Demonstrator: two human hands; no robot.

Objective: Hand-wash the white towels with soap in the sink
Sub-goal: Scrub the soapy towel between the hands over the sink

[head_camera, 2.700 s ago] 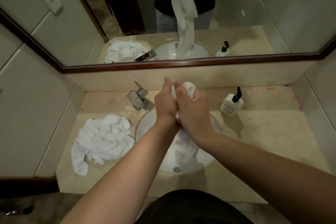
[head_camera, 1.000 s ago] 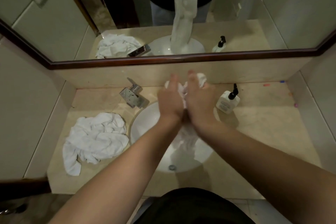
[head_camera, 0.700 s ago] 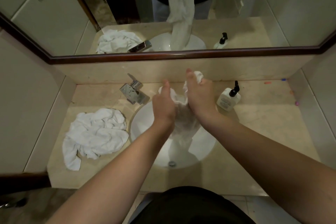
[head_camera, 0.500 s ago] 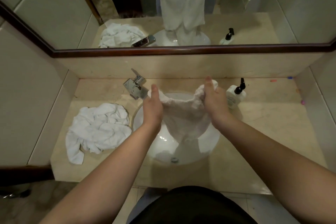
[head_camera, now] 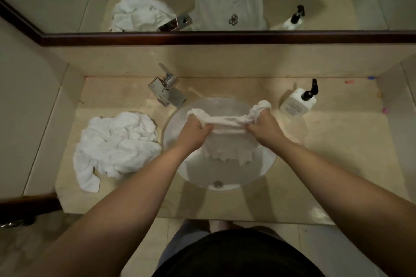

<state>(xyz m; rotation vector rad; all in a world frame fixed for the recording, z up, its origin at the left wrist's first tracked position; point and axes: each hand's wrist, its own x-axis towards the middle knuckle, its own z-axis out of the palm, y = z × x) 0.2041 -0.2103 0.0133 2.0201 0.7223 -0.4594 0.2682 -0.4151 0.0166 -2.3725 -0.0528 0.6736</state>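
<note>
My hands have pulled apart — left hand [head_camera: 195,128] and right hand [head_camera: 263,125] each grip the towel [head_camera: 227,135], stretched between them over the sink [head_camera: 177,119].

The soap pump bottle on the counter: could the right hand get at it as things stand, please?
Probably yes. The soap pump bottle stands upright just beyond the right hand with bare counter between them. But that hand grips the towel stretched over the sink, so it must let go first.

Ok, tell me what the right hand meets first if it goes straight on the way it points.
Probably the soap bottle: the right hand, gripping the towel, points up-right toward it. Depth is unclear.
</note>
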